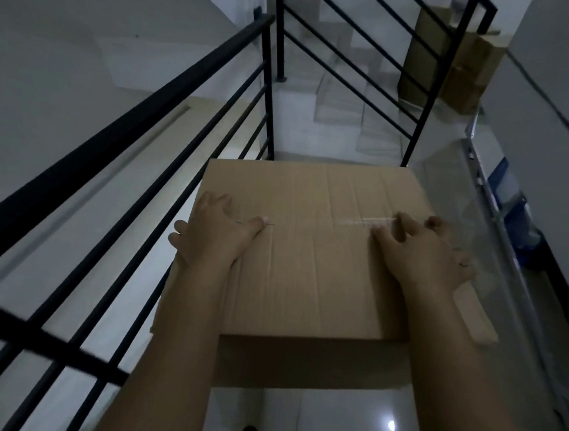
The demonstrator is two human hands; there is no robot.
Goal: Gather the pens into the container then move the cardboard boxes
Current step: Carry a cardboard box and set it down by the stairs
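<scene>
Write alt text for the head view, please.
Both hands, left hand and right hand, lie spread on top of a closed cardboard box beside a black stair railing. More cardboard boxes stand stacked beyond it, by the white stairs.

Two hands: left hand (214, 231), right hand (424, 251); one near cardboard box (306, 268); stacked boxes (454, 68) on stairs, count unclear.
</scene>
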